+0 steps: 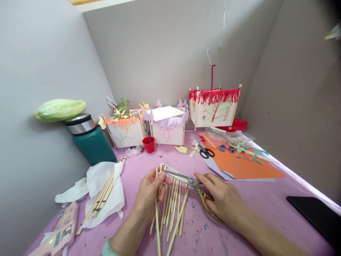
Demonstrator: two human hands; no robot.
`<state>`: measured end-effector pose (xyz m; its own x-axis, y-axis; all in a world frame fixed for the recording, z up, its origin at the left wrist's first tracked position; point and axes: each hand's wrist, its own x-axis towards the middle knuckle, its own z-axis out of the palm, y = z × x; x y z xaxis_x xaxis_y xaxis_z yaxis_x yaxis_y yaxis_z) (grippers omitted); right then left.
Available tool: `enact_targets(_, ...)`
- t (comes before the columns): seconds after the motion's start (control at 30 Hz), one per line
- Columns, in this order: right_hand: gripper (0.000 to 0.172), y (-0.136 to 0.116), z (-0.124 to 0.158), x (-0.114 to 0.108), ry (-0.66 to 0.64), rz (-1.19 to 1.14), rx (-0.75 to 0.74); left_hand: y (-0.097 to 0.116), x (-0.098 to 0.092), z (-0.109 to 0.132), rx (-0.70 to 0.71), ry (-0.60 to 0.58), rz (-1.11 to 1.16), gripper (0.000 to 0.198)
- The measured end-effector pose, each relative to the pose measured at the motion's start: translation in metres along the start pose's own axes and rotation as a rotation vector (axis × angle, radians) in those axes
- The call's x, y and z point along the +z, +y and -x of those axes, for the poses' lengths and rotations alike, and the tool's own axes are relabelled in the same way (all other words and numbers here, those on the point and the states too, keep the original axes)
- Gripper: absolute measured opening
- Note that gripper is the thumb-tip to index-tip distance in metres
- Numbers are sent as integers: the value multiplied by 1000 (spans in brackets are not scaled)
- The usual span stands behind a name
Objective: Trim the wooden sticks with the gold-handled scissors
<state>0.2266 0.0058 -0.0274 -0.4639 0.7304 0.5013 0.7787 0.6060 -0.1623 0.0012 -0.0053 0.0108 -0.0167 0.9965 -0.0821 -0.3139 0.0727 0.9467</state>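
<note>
My left hand [149, 193] pinches a thin wooden stick [157, 217] that stands upright from a loose row of several sticks [174, 209] on the pink tabletop [266, 202]. In my right hand [225, 199] are gold-handled scissors [186, 180]. Their blades are open and point left, with the tips at the top of the held stick.
Three paper lanterns [166, 126] stand at the back, the red-fringed one [214, 106] hanging from a string. Also here: a red cup [149, 144], black scissors [206, 152], orange paper [239, 165], a teal flask [90, 138], sticks on white tissue [102, 193], a black tablet [317, 215].
</note>
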Motion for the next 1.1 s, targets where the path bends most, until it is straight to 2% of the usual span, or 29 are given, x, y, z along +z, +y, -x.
enact_targets(0.53, 50, 1, -1, -3, -7, 47, -25, 1, -3, -1, -68, 10, 30, 29)
enact_targets(0.77, 36, 2, 1, 3, -40, -29, -3, 2, -4, -1, -63, 21, 0, 30)
enact_targets(1.1, 49, -1, 1, 0, -64, -37, 18, 3, -3, -2, -63, 48, 37, 27)
